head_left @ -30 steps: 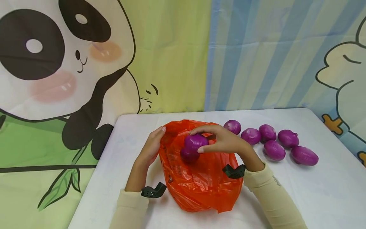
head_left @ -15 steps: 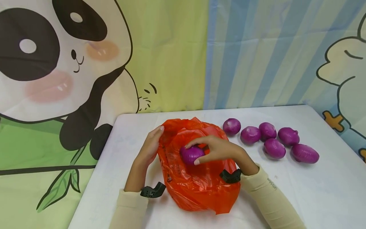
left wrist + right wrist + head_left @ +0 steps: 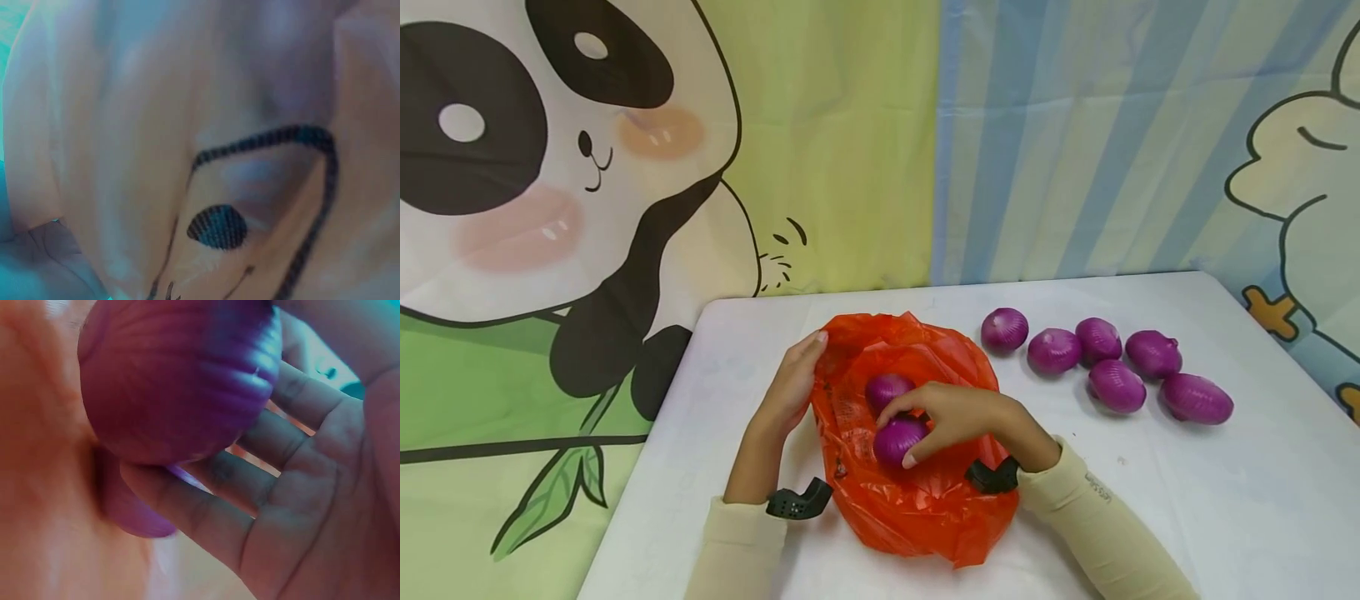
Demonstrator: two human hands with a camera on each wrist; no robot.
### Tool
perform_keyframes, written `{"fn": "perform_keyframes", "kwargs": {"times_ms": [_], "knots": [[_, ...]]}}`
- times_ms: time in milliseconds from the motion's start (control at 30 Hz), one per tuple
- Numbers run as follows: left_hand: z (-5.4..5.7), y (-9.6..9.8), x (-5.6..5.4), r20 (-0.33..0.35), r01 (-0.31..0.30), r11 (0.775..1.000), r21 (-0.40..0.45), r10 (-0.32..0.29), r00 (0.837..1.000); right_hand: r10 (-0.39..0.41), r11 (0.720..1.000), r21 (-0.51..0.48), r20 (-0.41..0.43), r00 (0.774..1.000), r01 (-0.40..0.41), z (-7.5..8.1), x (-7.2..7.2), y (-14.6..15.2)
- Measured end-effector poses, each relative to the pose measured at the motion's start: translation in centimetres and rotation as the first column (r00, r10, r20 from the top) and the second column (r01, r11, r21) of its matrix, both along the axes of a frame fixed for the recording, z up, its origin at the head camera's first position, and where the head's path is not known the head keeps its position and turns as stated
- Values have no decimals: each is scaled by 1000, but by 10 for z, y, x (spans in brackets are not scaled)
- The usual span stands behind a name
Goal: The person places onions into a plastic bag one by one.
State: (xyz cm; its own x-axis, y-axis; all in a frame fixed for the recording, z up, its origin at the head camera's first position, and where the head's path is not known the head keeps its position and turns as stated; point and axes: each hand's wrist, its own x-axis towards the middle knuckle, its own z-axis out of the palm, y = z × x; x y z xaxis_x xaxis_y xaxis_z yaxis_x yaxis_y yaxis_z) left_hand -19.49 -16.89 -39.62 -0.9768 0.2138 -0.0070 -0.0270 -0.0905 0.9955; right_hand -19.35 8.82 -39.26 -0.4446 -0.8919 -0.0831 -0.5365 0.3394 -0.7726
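Note:
An orange plastic bag (image 3: 917, 500) lies open on the white table (image 3: 1187, 517). My right hand (image 3: 943, 417) reaches into the bag, its fingers curled round a purple onion (image 3: 897, 440). That held onion (image 3: 181, 375) fills the right wrist view, against my fingers (image 3: 206, 506). A second purple onion (image 3: 887, 389) lies in the bag just behind it. My left hand (image 3: 793, 383) holds the bag's left rim at its mouth. The left wrist view shows only blurred orange plastic (image 3: 125, 156) close up.
Several purple onions (image 3: 1116, 385) lie loose on the table right of the bag, the nearest one (image 3: 1004, 329) just past its rim. A cartoon backdrop (image 3: 850, 142) hangs behind the table. The table's left edge (image 3: 647, 475) runs close to my left forearm.
My right hand has carried the onion from above the bag's mouth down and toward me into the bag, uncovering the second onion. The left hand has stayed on the rim.

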Motion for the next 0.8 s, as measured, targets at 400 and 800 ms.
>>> {"fn": "perform_keyframes", "kwargs": {"times_ms": [400,800], "knots": [[-1,0,0,-5,-3,1000,-26,3,1000,7,993,118,-62,998,0,-10,4,-10],[0,0,1,-5,-1,999,-40,1,1000,36,999,11,-41,999,-36,4,6,0]]}}
